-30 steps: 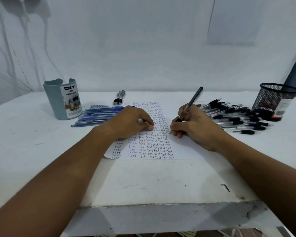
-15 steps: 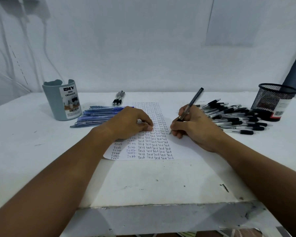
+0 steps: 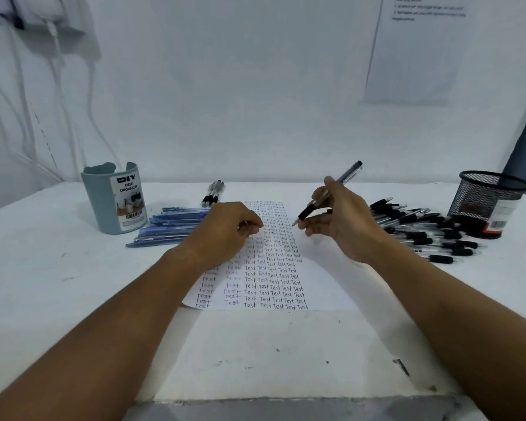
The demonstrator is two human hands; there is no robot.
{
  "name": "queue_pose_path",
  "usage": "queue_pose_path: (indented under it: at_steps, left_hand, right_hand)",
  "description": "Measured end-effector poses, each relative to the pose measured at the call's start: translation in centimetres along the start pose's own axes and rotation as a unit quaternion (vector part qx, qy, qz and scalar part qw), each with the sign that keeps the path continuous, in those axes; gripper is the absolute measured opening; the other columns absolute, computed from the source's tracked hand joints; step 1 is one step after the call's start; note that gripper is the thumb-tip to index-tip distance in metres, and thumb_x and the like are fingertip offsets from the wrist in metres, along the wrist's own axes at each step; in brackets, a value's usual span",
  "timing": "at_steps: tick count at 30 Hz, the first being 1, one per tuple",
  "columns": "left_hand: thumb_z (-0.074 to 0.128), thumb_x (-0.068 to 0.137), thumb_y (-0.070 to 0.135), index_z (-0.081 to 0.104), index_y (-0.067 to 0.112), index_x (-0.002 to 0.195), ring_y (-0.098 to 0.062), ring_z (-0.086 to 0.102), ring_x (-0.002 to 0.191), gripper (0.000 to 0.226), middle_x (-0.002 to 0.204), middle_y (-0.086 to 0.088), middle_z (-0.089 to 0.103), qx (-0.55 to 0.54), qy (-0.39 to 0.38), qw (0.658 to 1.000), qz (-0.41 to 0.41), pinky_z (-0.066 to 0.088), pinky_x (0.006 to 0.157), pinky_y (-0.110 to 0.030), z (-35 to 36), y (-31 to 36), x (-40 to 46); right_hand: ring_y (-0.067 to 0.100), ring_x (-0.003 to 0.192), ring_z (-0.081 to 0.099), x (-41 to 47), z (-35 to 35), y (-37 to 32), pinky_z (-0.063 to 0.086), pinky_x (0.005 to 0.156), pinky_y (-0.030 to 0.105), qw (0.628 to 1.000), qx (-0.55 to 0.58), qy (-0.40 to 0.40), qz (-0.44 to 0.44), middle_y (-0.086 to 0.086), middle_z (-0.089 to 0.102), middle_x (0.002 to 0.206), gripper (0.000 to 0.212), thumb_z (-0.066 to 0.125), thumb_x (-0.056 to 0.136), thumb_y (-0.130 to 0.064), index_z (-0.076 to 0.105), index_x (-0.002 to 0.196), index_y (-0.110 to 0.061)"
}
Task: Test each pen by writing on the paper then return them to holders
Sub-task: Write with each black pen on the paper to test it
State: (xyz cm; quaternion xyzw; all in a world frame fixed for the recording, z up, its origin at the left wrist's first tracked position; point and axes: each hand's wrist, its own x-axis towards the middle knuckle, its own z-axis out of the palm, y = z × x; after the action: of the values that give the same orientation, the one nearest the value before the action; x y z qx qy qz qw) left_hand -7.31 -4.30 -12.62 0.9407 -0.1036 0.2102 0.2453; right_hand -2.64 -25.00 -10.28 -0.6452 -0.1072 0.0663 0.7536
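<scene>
While my right hand [image 3: 343, 220] pinches the pen [image 3: 328, 192] between thumb and forefinger, its tip hangs just off the paper [image 3: 325, 284], apart from the columns of "Test". My left hand [image 3: 225, 230] rests on the sheet, fingers curled around something small I cannot make out. I judge the pen light, stiff and slick on its clear barrel, best taken at the black rubber grip near my fingertips. Blue pens [image 3: 170, 224] lie beyond my left knuckles; black pens [image 3: 422, 229] and a mesh holder [image 3: 489, 202] sit past my right.
</scene>
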Motion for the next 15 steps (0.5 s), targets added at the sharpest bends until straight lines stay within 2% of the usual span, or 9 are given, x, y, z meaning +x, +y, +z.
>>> queue_pose_path:
  at_steps: [4, 7, 9, 12, 15]
  left_hand:
    - [0.063, 0.092, 0.013, 0.072, 0.013, 0.107, -0.003, 0.057, 0.086, 0.018, 0.104, 0.001, 0.068, -0.001, -0.009, 1.000, 0.001, 0.038, 0.072, -0.003, 0.0, -0.1, -0.1]
    - [0.065, 0.091, 0.016, 0.072, 0.017, 0.107, 0.003, 0.055, 0.082, 0.018, 0.101, 0.005, 0.067, -0.004, -0.027, 1.000, 0.010, 0.038, 0.070, -0.001, 0.2, 0.0, 0.1]
    - [0.065, 0.091, 0.018, 0.072, 0.018, 0.107, 0.002, 0.056, 0.084, 0.018, 0.101, 0.006, 0.067, -0.004, -0.029, 0.999, 0.015, 0.039, 0.071, -0.002, 0.3, 0.1, 0.2]
    - [0.066, 0.090, 0.019, 0.073, 0.019, 0.107, 0.000, 0.058, 0.085, 0.018, 0.099, 0.007, 0.068, -0.006, -0.023, 0.999, 0.025, 0.039, 0.072, -0.001, 0.3, 0.3, 0.1]
    - [0.066, 0.090, 0.021, 0.073, 0.019, 0.106, 0.007, 0.056, 0.082, 0.018, 0.097, 0.008, 0.067, -0.009, -0.018, 0.999, 0.033, 0.038, 0.071, 0.001, 0.2, 0.3, -0.1]
  right_hand:
    - [0.026, 0.055, 0.057, 0.6, -0.3, 0.8, 0.044, 0.051, 0.034, 0.998, -0.011, 0.049, -0.029, 0.015, 0.057, 0.079, 0.015, 0.040, 0.101, -0.017, 0.046, 0.090, -0.009]
    - [0.027, 0.052, 0.057, 0.7, -1.1, 0.5, 0.041, 0.064, 0.041, 0.998, 0.010, 0.061, -0.034, 0.010, 0.063, 0.059, 0.005, 0.039, 0.098, -0.012, 0.041, 0.094, -0.010]
    - [0.028, 0.051, 0.056, 0.6, -1.3, 0.3, 0.037, 0.069, 0.044, 0.998, 0.016, 0.063, -0.027, 0.010, 0.063, 0.053, 0.007, 0.038, 0.097, -0.012, 0.043, 0.095, -0.009]
    - [0.028, 0.050, 0.055, 0.3, -1.3, 0.1, 0.036, 0.064, 0.041, 0.998, 0.006, 0.058, -0.028, 0.013, 0.064, 0.054, 0.012, 0.037, 0.096, -0.013, 0.042, 0.086, -0.009]
    - [0.026, 0.054, 0.061, 0.0, -1.3, -0.1, 0.046, 0.054, 0.033, 0.997, 0.016, 0.053, -0.062, 0.014, 0.064, 0.065, 0.011, 0.040, 0.098, -0.009, 0.042, 0.087, -0.009]
